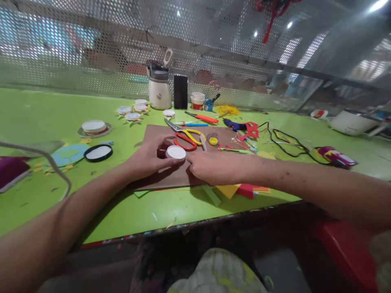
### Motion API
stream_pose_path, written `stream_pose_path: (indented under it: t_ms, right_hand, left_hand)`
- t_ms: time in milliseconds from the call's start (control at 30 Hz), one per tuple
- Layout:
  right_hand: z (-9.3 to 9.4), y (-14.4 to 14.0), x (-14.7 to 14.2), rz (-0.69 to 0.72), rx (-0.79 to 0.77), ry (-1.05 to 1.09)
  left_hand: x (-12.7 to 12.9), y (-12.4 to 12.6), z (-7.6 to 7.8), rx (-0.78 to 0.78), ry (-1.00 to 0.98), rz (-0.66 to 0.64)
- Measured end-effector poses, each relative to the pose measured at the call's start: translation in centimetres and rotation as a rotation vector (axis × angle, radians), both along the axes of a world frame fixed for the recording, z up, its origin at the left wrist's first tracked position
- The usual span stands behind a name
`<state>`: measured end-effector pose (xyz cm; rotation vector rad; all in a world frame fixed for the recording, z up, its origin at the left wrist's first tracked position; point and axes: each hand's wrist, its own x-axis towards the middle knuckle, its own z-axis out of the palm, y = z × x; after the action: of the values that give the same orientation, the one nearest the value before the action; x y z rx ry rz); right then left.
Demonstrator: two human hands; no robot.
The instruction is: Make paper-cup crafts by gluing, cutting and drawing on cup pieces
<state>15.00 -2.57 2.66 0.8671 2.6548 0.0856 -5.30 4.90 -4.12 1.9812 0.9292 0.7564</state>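
A small round white lid (176, 153) sits between the thumb and fingers of my left hand (149, 156), just above a brown board (155, 134). My right hand (210, 166) is closed beside the lid's right edge, its fingers curled and their tips partly hidden. A slim pale tool (203, 143) shows just behind my right knuckles; whether I grip it is unclear. Beyond both hands lie scissors (186, 136) with red and yellow handles, and a small yellow cap (213, 141). Paper strips (227, 190) stick out from under the board's near edge.
At the back stand a white bottle (160, 91), a phone (180, 91) and a small paint pot (197, 101). To the right are a blue glue gun (233, 124) and a black cord (290, 142). Several lids and paper pieces (70, 154) lie left on the green table (122, 219).
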Motion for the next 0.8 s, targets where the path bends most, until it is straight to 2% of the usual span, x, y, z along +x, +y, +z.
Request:
stream_pose_path:
  t_ms: [133, 267, 367, 500, 633, 800]
  right_hand:
    - [-0.5, 0.1, -0.2, 0.003, 0.012, 0.027]
    - [-1.4, 0.2, 0.0, 0.010, 0.069, 0.081]
    - [-1.7, -0.3, 0.4, -0.045, 0.109, 0.119]
    - [-2.4, -3.3, 0.8, -0.101, 0.192, 0.223]
    - [-4.5, -7.0, 1.1, 0.040, 0.291, 0.487]
    - [-6.1, -7.6, 1.1, 0.055, 0.368, 0.506]
  left_hand:
    - [0.0, 0.1, 0.0, -0.039, -0.015, -0.008]
    - [0.1, 0.2, 0.1, -0.015, -0.012, -0.029]
    - [0.1, 0.0, 0.3, 0.008, -0.003, -0.015]
    - [0.2, 0.0, 0.3, 0.032, 0.002, -0.004]
    - [0.2, 0.3, 0.2, 0.077, 0.048, 0.012]
    - [0.4, 0.3, 0.3, 0.059, 0.022, -0.021]
